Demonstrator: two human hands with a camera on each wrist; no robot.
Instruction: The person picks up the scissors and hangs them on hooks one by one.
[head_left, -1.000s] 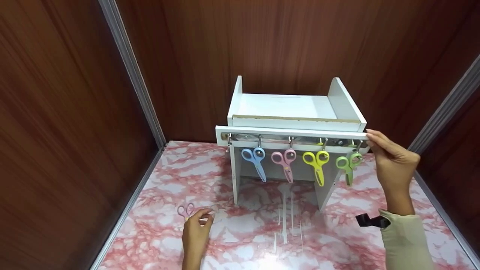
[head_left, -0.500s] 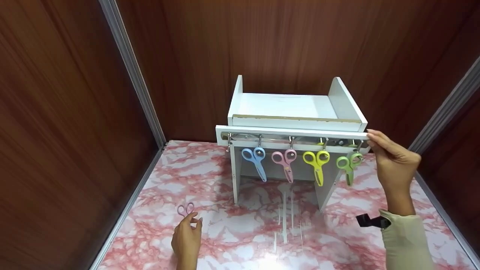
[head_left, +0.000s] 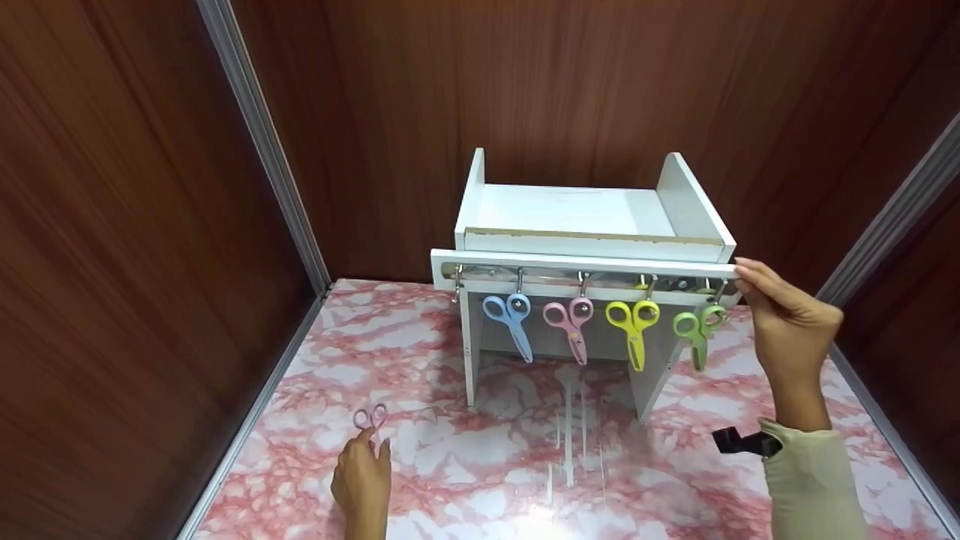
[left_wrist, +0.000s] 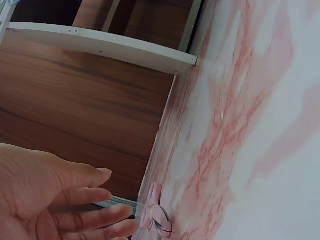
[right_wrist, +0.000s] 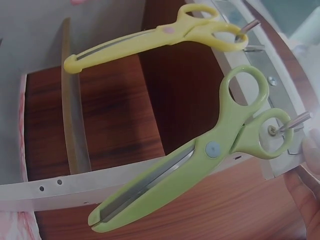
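Note:
Pink scissors lie on the table near my left hand, their two finger loops showing in the head view. The left wrist view has this hand with loosely extended fingers and nothing in them, its fingertips short of the scissors. My right hand pinches the right end of a white rail with metal hooks, its thumb and fingers at the board's corner. From the hooks hang blue scissors, a second pink pair, yellow scissors and green scissors. The leftmost hook holds nothing.
The rail runs along the front of a white shelf stand with raised sides. It stands on a red-and-white marbled table bearing pale streaks. Brown wood panels with metal edge strips enclose the back and sides.
My left hand has moved left and a little down, ending just below the loops of the pink scissors on the table. The right hand has kept its grip on the rail end.

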